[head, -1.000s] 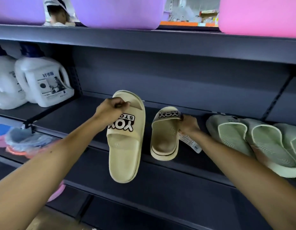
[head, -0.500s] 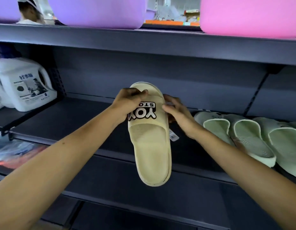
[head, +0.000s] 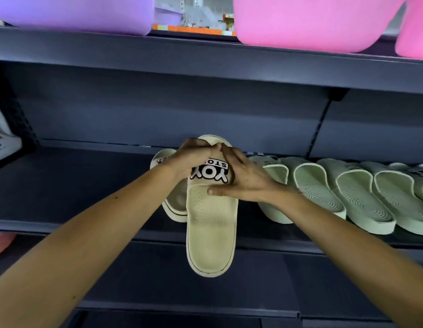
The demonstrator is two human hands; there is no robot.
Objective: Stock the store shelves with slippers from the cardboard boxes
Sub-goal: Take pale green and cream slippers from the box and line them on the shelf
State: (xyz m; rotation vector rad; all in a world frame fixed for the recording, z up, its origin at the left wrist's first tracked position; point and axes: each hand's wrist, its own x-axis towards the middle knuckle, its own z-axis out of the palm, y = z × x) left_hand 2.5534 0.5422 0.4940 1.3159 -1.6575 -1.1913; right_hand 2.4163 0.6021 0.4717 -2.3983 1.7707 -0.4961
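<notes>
A second ago the right hand [head: 243,183] was parking the mate [head: 172,204] on the shelf [head: 63,185]; now it has joined the left hand [head: 193,159] on the cream slipper [head: 211,228], left fingers curled round the toe end, right clasping the strap. The pair looks half placed. The mate lies at its 10 o'clock, green slippers [head: 319,188] at 3. The cream slipper runs 12 to 6, toe at 12, heel overhanging the shelf edge.

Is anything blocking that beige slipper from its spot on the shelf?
Nothing visible does. The left hand and right hand hold the beige slipper before the shelf, between its mate and the green slippers.
</notes>
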